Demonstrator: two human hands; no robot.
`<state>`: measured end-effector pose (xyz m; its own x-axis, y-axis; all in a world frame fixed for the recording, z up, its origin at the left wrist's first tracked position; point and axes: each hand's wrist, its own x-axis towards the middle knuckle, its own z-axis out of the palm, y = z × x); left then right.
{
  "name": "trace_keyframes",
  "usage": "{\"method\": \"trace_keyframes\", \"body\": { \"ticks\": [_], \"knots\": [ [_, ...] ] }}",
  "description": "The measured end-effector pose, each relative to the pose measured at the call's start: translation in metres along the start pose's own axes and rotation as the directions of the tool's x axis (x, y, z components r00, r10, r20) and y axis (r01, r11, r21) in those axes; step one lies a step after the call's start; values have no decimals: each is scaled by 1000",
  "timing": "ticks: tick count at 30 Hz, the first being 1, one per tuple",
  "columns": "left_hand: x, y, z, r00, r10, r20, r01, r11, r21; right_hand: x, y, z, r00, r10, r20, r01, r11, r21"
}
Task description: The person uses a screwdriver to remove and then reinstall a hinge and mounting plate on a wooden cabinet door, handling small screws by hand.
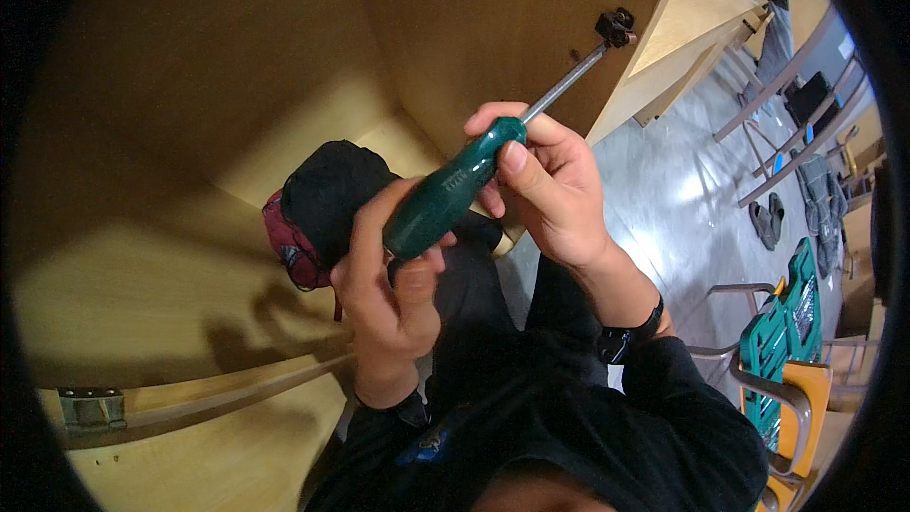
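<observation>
A screwdriver (445, 194) with a dark green handle and a steel shaft slants up to the right. The fingers of my left hand (389, 308) curl round the butt of its handle. Higher up, my right hand (564, 194) grips the handle's front end between thumb and fingers, close to the shaft. At the far end, the shaft's tip meets a small dark fitting (616, 28) near the edge of a wooden panel (502, 28). Whether the tip sits in a screw there is too small to tell.
A black and maroon bag or cap (327, 199) lies inside the wooden cabinet. A metal hinge (92, 408) shows at lower left. On the right, a green tool case (782, 341) rests on an orange chair (806, 417). Dark slippers (766, 221) lie on the floor. Another person (779, 0) stands far right.
</observation>
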<state>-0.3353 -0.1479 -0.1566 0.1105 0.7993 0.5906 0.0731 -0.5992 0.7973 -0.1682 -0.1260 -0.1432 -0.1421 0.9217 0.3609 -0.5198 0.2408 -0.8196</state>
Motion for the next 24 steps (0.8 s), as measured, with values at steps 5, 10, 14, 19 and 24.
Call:
{"method": "trace_keyframes", "body": {
  "ticks": [5, 10, 14, 19, 24],
  "knots": [
    [3, 2, 5, 992, -126, 5, 126, 992, -14, 1, -2, -7, 998, -19, 61, 19, 1000, -6],
    [1, 4, 2, 997, -51, -55, 59, 987, 149, -17, -18, -37, 971, 97, 218, -73, 991, -116],
    [10, 4, 1, 998, -16, -62, 28, 979, 200, -58, -22, -67, 918, 348, 191, -251, 882, -398],
    [16, -2, 0, 985, 163, -63, -150, 974, 170, -80, 4, -59, 835, 514, 197, -361, 782, -509],
    [17, 6, -3, 949, 314, 14, -303, 904, 301, -33, -7, -11, 963, 256, 86, -235, 950, -205]
  ]
}}
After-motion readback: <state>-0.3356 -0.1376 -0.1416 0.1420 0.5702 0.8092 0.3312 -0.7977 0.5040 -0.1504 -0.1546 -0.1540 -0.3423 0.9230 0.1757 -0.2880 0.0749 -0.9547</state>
